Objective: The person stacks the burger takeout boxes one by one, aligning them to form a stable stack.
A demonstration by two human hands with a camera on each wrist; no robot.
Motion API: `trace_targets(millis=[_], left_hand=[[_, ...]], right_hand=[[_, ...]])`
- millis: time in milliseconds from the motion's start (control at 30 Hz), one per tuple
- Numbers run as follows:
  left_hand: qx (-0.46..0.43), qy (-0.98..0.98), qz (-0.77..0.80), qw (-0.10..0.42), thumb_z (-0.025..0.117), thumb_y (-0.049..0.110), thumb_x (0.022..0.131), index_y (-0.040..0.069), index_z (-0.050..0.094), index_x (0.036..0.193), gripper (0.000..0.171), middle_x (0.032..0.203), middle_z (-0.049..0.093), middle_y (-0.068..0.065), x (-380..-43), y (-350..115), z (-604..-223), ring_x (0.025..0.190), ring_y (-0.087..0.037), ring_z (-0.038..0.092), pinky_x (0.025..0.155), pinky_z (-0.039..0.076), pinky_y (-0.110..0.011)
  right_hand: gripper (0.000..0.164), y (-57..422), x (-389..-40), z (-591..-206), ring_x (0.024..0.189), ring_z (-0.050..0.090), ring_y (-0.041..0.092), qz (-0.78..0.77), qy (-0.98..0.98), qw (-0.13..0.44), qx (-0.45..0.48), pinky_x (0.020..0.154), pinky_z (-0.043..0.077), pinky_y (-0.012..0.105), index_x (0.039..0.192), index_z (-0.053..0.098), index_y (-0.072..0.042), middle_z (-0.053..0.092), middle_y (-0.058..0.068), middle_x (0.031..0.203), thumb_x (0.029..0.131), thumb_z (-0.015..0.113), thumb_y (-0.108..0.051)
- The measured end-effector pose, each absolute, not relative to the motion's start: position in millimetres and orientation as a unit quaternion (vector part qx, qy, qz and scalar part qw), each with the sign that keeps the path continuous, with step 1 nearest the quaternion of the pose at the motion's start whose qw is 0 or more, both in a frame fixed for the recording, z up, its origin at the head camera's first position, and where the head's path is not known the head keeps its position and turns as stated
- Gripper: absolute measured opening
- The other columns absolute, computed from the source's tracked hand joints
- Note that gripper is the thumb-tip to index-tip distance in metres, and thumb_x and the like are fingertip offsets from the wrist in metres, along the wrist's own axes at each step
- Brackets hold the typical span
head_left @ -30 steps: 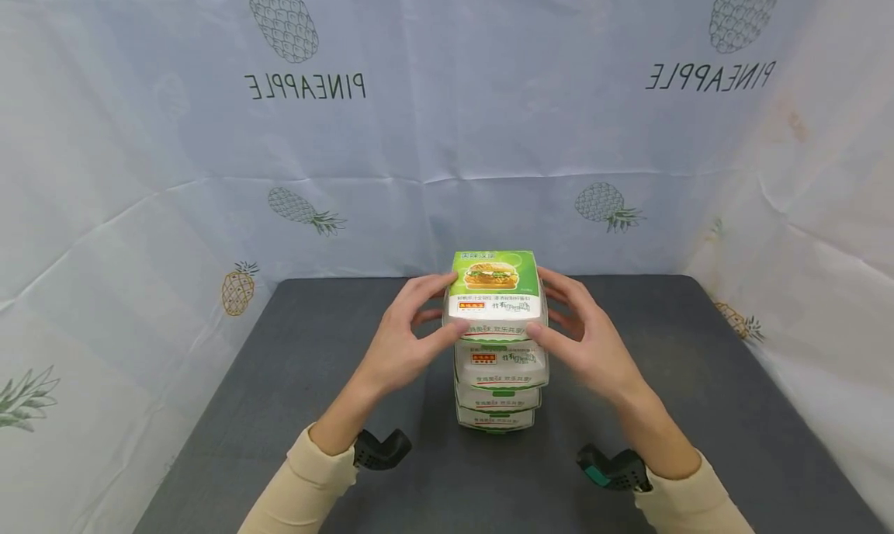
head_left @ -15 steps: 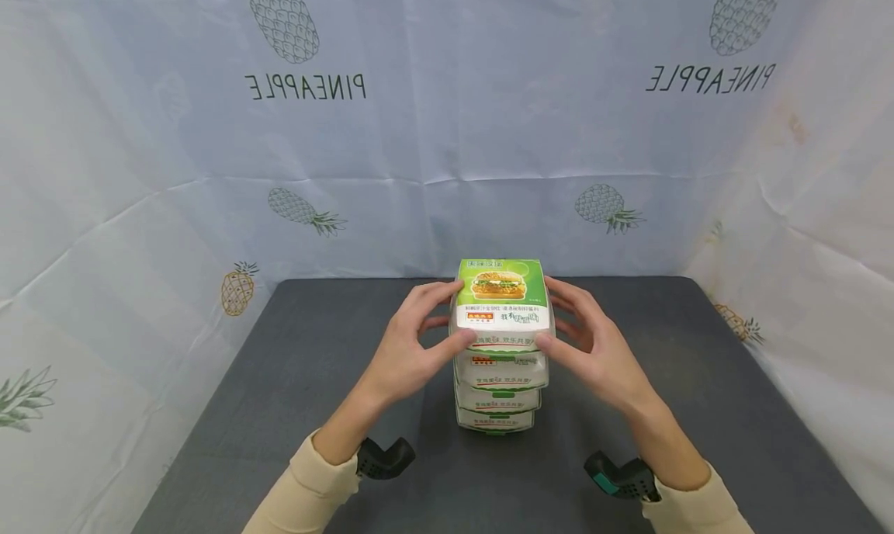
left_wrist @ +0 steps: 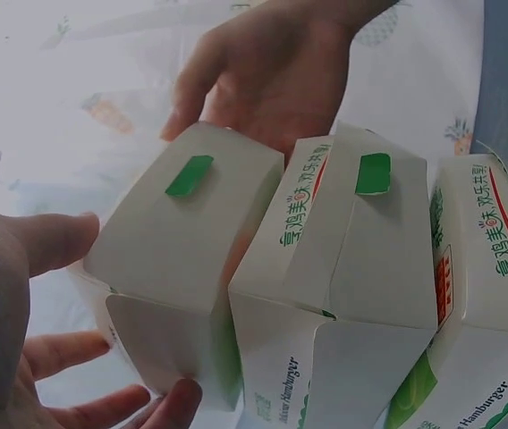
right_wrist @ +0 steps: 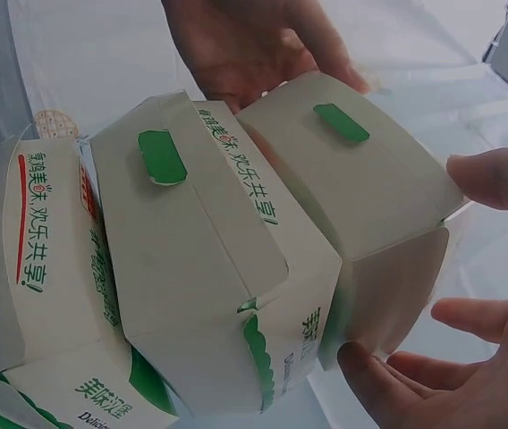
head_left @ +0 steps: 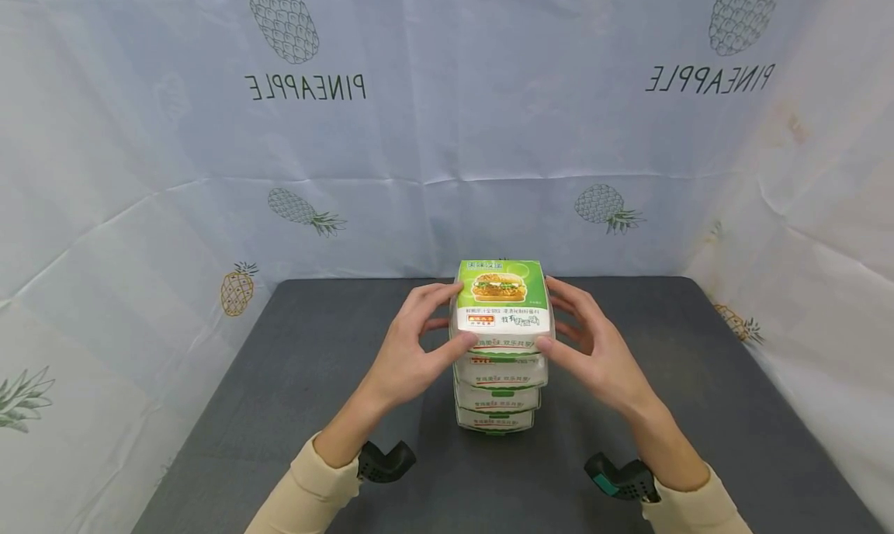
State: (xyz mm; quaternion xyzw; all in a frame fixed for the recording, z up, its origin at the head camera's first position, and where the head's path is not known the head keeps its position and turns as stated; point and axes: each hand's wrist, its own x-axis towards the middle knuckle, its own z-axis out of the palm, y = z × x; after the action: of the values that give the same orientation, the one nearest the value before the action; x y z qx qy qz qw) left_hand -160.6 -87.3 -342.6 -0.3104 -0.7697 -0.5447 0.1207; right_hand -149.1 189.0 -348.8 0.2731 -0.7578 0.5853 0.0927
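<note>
A green and white cardboard hamburger box with a burger picture on its lid tops a stack of several like boxes. My left hand grips its left side, thumb on the front edge and fingers along the side. On the opposite side my right hand grips it the same way. In the left wrist view the held box sits close against the box below, which has a green tab. The right wrist view shows my fingertips at the held box's lower corner.
The stack stands on a dark grey table. Behind and to the sides hangs a pale cloth printed with pineapples. Black devices are strapped to both wrists, near the cuffs of the cream sleeves.
Both hands have brought the top box slightly to the right and downward onto the stack, covering more of the box beneath. Over the last half second they have hardly moved.
</note>
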Motion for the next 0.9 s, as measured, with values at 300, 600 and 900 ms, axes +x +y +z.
trace_targets(millis=[300, 600, 900], left_hand=[[-0.311, -0.779, -0.529, 0.131, 0.075, 0.018, 0.093, 0.014, 0.049, 0.151, 0.064, 0.146, 0.045, -0.008, -161, -89, -344, 0.132, -0.024, 0.048, 0.101, 0.052, -0.039], [-0.302, -0.783, -0.528, 0.132, 0.068, 0.024, 0.099, 0.014, 0.047, 0.152, 0.058, 0.146, 0.046, -0.009, -160, -98, -346, 0.130, -0.034, 0.050, 0.104, 0.049, -0.043], [-0.273, -0.806, -0.499, 0.166, 0.062, 0.020, 0.102, 0.014, 0.052, 0.148, 0.047, 0.145, 0.049, -0.007, -162, -115, -363, 0.129, -0.028, 0.052, 0.104, 0.048, -0.047]], right_hand=[[0.072, 191, -148, -350, 0.140, 0.037, 0.015, 0.583, -0.760, 0.096, 0.272, 0.107, 0.038, 0.019, 0.158, 0.033, -0.011, 0.033, 0.006, 0.158, 0.095, 0.064, 0.004], [0.066, 198, -142, -349, 0.142, 0.040, 0.023, 0.591, -0.750, 0.113, 0.275, 0.107, 0.041, 0.020, 0.158, 0.034, -0.007, 0.034, 0.015, 0.156, 0.097, 0.057, 0.007], [0.057, 213, -139, -359, 0.135, 0.047, 0.007, 0.549, -0.788, 0.130, 0.247, 0.104, 0.042, 0.016, 0.157, 0.039, -0.012, 0.042, 0.010, 0.153, 0.103, 0.052, 0.000]])
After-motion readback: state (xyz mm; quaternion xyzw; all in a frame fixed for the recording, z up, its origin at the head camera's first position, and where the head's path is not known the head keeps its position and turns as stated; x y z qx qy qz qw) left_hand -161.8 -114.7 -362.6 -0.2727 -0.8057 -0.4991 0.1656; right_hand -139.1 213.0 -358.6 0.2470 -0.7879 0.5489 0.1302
